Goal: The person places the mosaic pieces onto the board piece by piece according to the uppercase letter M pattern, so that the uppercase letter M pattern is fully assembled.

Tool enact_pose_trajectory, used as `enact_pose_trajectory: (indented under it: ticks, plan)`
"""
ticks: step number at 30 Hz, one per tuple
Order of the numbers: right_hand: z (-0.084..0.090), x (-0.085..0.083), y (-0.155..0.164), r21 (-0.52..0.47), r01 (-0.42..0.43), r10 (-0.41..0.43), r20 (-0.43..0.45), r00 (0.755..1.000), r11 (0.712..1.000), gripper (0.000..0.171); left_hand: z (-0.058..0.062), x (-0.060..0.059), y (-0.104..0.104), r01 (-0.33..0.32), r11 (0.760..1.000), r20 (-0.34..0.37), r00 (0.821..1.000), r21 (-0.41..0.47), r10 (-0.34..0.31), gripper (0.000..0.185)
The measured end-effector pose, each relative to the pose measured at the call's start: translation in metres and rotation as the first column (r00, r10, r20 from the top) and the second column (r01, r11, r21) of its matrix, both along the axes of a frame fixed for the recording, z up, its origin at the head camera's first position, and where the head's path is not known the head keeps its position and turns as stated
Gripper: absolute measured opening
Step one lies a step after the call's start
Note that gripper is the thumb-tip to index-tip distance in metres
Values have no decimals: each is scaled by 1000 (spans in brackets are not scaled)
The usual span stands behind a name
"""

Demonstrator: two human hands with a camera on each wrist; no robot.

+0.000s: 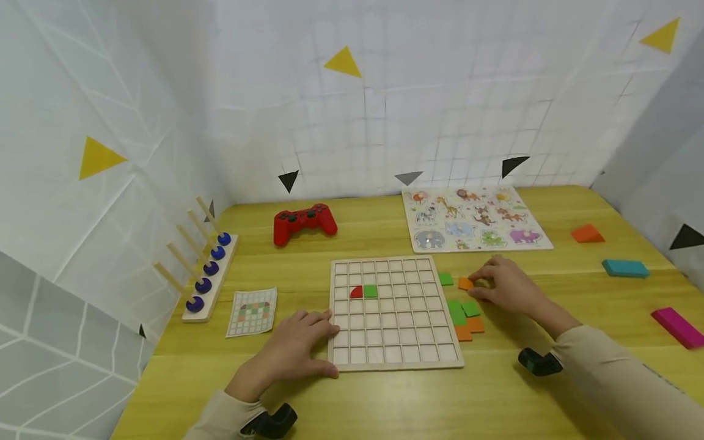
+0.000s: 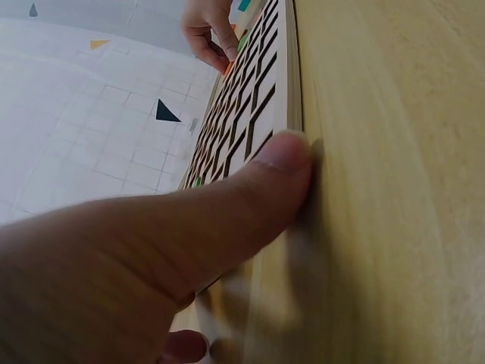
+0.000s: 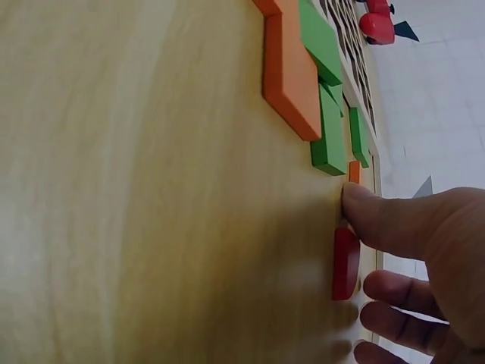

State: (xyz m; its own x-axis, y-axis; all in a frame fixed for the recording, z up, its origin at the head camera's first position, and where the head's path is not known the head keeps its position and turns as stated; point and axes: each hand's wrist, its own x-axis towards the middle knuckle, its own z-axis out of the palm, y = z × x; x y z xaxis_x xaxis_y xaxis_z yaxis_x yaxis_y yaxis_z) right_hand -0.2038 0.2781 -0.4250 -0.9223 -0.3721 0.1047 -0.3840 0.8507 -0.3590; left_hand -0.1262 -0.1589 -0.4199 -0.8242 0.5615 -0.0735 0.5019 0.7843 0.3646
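A wooden grid board (image 1: 392,368) lies in the middle of the table, with a red quarter-round tile (image 1: 357,292) and a green square tile (image 1: 370,291) side by side in its cells. At the board's near left corner rests my left hand (image 1: 299,343), fingers along the left side and thumb (image 2: 284,155) against the front edge. Right of the board, my right hand (image 1: 508,286) pinches a small orange tile (image 1: 465,283) between thumb and forefinger. Under that hand, the right wrist view shows a red tile (image 3: 346,264) with a curved side.
Several green tiles (image 1: 456,312) and orange tiles (image 1: 476,324) lie beside the board. A pattern card (image 1: 252,312) and a peg stand (image 1: 210,287) are left. Behind are a red game controller (image 1: 304,223) and an animal puzzle (image 1: 475,220); orange, teal (image 1: 626,268) and magenta blocks sit right.
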Motion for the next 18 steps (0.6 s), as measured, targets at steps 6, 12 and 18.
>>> enact_pose_trajectory:
  ticks: [6, 12, 18]
  plan:
    - [-2, -2, 3, -49, 7, -8, -20, 1000, 999, 25, -2, -1, 2, -7, 1000, -15, 1000, -14, 7, 70]
    - [0, -4, -2, -73, 25, -26, -18, 1000, 997, 27, -5, -1, 8, 2, 1000, -24, 1000, -26, -3, 70]
    - [8, -6, -23, -105, -10, 3, -60, 998, 994, 25, -4, -1, 8, -12, 999, -20, 1000, -39, 11, 70]
